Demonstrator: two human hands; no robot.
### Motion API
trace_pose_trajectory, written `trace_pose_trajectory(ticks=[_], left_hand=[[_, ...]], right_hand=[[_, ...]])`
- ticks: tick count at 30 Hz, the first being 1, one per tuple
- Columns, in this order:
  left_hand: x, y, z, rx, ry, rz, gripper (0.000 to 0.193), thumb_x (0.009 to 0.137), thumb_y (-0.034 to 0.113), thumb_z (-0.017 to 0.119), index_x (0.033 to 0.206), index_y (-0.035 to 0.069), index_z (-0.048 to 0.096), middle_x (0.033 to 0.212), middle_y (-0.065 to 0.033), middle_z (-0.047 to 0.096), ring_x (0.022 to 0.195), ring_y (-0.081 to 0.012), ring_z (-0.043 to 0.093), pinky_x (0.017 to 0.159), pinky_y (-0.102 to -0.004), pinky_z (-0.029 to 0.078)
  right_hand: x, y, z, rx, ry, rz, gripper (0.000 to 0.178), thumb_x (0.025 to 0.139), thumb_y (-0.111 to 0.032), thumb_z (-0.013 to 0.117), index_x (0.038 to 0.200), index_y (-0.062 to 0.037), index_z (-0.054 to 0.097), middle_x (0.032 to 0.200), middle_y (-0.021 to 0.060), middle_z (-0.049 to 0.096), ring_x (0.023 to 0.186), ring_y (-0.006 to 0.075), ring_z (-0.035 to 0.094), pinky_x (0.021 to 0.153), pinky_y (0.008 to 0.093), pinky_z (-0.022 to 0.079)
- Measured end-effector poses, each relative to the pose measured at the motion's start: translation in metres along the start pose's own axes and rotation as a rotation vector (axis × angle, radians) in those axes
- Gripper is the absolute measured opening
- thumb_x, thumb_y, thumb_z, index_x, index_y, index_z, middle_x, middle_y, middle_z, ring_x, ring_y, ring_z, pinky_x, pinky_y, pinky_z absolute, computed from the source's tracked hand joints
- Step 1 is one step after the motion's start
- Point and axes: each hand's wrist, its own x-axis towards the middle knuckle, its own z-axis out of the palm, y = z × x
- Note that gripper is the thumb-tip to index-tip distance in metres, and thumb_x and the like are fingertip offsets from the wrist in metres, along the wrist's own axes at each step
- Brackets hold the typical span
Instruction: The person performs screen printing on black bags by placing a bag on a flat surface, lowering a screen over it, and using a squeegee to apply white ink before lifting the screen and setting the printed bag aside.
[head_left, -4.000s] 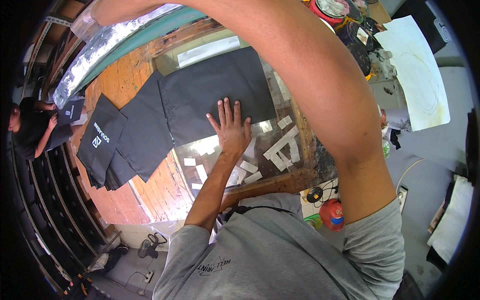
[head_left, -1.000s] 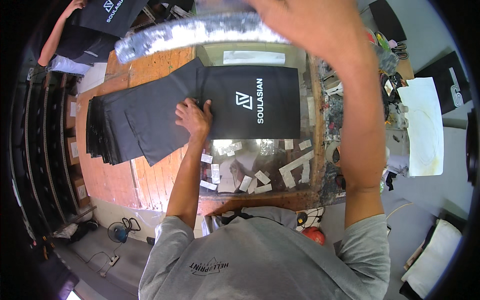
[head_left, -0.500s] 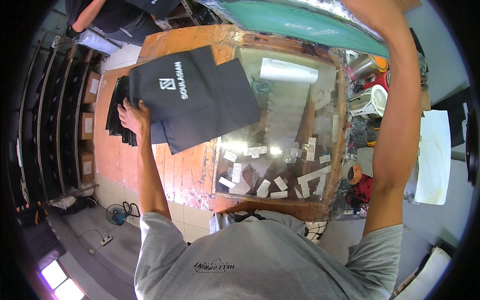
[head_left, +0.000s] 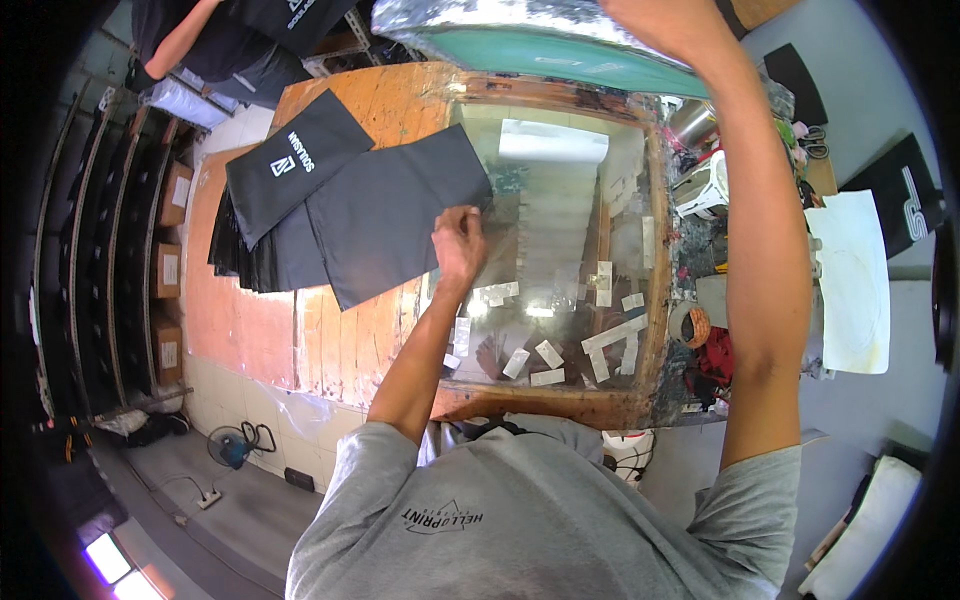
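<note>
1. Currently, on the head view, locate the blank black sheet (head_left: 395, 215) flat on the wooden worktop (head_left: 240, 330), with its right corner over the glass panel (head_left: 560, 240).
2. Note the left hand (head_left: 459, 245) at the right edge of that sheet, palm down and fingers bent. Cannot tell the state of this grip, open or pinched on the edge.
3. Observe, toward the upper left, the printed black sheet (head_left: 300, 170) with its white emblem, set askew on a fanned stack of black sheets (head_left: 235, 262).
4. Find the right hand (head_left: 655, 22) at the upper border, against the silver edge of the tilted frame (head_left: 500, 18) with green mesh (head_left: 560, 58). Cannot tell the state of this grip, with fingers cut off from view.
5. See, at the glass panel, pale tape pieces (head_left: 548, 377) toward the near side and a white strip (head_left: 555, 145) toward the far side.
6. Note, right of the panel, a white container (head_left: 705, 185) and an orange roll (head_left: 695, 327).
</note>
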Motion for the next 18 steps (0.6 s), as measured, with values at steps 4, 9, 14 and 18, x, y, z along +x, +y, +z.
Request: trace_pose_trajectory(ticks=[4,9,14,18], left_hand=[[-0.015,0.008,0.004,-0.020,-0.270,0.075,0.030,0.100,0.032,0.063,0.111,0.008,0.076,0.144,-0.0194,0.058,0.142,-0.0385,0.042,0.118,-0.0661,0.018],[-0.040,0.013,0.053,0.652,-0.329,0.286,0.063,0.102,0.052,0.051,0.156,0.020,0.048,0.169,-0.0224,0.022,0.158,-0.0468,0.007,0.117,-0.0765,0.000],[-0.044,0.039,0.107,0.585,-0.505,0.453,0.078,0.096,0.062,0.056,0.160,0.021,0.040,0.171,-0.0217,0.016,0.158,-0.0467,0.002,0.119,-0.0752,-0.001],[-0.052,0.069,0.133,0.585,-0.586,0.457,0.078,0.099,0.064,0.049,0.162,0.018,0.037,0.171,-0.0227,0.014,0.158,-0.0478,0.001,0.118,-0.0762,-0.002]], right_hand=[[-0.002,0.004,0.000,-0.007,-0.008,-0.006,0.048,0.095,-0.048,0.061,0.099,-0.0009,0.072,0.098,0.0265,0.072,0.096,0.0446,0.069,0.085,0.0507,0.053],[-0.003,0.008,0.001,-0.015,0.002,-0.057,0.050,0.095,-0.048,0.060,0.105,-0.0006,0.073,0.108,0.0254,0.073,0.103,0.0421,0.070,0.092,0.0510,0.054],[-0.004,0.015,0.000,-0.025,-0.066,-0.043,0.039,0.097,-0.035,0.057,0.105,-0.0008,0.073,0.100,0.0176,0.074,0.093,0.0307,0.071,0.087,0.0478,0.057],[0.002,0.023,-0.002,0.032,-0.162,-0.097,0.037,0.099,-0.033,0.054,0.100,-0.0006,0.071,0.085,0.0114,0.068,0.073,0.0209,0.064,0.070,0.0381,0.058]])
